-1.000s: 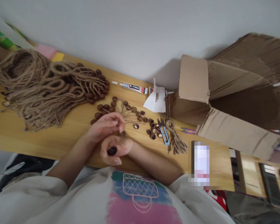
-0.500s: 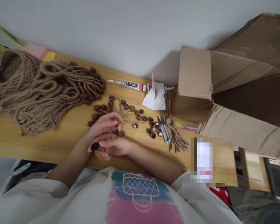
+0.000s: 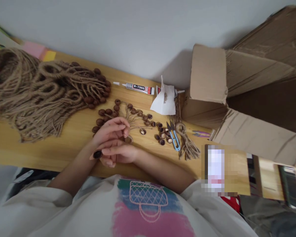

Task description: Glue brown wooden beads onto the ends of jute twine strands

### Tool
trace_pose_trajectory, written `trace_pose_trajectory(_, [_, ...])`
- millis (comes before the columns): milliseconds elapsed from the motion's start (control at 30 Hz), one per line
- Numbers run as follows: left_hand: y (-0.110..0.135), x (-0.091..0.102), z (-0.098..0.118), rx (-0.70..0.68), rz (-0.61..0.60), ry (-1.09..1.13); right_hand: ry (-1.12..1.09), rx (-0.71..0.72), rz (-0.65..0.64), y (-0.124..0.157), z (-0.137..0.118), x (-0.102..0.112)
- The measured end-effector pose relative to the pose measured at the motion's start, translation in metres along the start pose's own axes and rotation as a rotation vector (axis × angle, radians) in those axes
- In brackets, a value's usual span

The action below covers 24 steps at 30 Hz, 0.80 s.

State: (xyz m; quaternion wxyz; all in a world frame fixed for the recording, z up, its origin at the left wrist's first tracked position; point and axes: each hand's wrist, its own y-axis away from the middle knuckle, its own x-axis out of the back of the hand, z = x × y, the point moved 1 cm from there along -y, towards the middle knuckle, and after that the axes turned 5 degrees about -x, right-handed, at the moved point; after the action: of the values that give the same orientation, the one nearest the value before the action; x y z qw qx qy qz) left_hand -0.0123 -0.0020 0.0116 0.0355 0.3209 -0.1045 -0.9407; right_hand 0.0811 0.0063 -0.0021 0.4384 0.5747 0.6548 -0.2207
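My right hand [image 3: 119, 152] reaches in from the right and pinches a hollow nut shell [image 3: 97, 154], its dark opening facing up, between thumb and finger. Just above it, my left hand [image 3: 110, 131] is bent over with the fingers curled together; what they hold, if anything, is hidden. Close by on the table lie nut shells on cords [image 3: 108, 112]. Part of a coiled cord [image 3: 129, 139] shows beside my fingers. To the right is a cluster of loose open shells [image 3: 162, 135], some with pale insides.
Blue thread snips [image 3: 174, 136] lie beside a knotted cord tassel [image 3: 186, 141]. Behind are a glue tube [image 3: 138, 88] and white paper [image 3: 164, 102]. Bundled cord tassels [image 3: 49, 92] fill the left. An open cardboard box [image 3: 208, 74] stands at right, with purple snips [image 3: 201, 134] before it.
The nut shell in my right hand has shifted slightly left and its opening faces up a little more. Both hands otherwise stay in nearly the same place; the view has moved slightly.
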Motion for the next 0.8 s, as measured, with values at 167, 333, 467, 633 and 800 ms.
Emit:
trace_pose_trajectory(167, [-0.0008, -0.0013, -0.0003, 0.004, 0.005, 0.007, -0.001, -0.016, 0.017, 0.0006, -0.0005, -0.0001])
trace_pose_trajectory(333, [-0.0009, -0.0021, 0.0001, 0.014, 0.012, 0.014, -0.004, 0.01, -0.014, 0.0016, -0.0002, 0.0007])
trace_pose_trajectory(467, [-0.0006, -0.0025, 0.0005, 0.026, 0.019, 0.02, -0.008, 0.023, -0.015, 0.0016, 0.0003, 0.0016])
trace_pose_trajectory(633, [-0.001, -0.0015, -0.0001, 0.015, 0.001, 0.025, -0.002, 0.045, -0.045, 0.0001, 0.0005, 0.0027])
trace_pose_trajectory(800, [-0.0011, -0.0015, -0.0003, 0.017, -0.005, 0.035, -0.013, 0.024, -0.037, 0.0, -0.002, 0.0005])
